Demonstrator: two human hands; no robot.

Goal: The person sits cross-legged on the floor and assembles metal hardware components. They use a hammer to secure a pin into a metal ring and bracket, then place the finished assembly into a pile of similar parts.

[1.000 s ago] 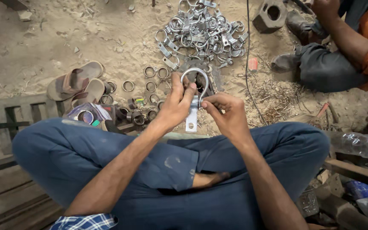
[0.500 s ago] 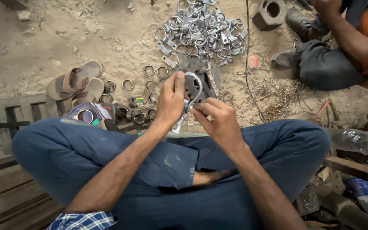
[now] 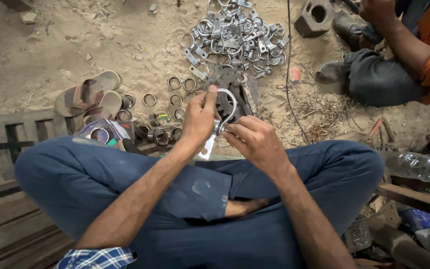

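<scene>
My left hand [image 3: 200,117] and right hand [image 3: 255,142] both pinch the metal clamp [image 3: 220,122]; its ring end points away from me, its flat tail toward my lap.

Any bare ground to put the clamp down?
Open sand lies left of the clamp pile, above the sandals. Crowded: the loose rings and the gear under the left hand and right hand.
</scene>
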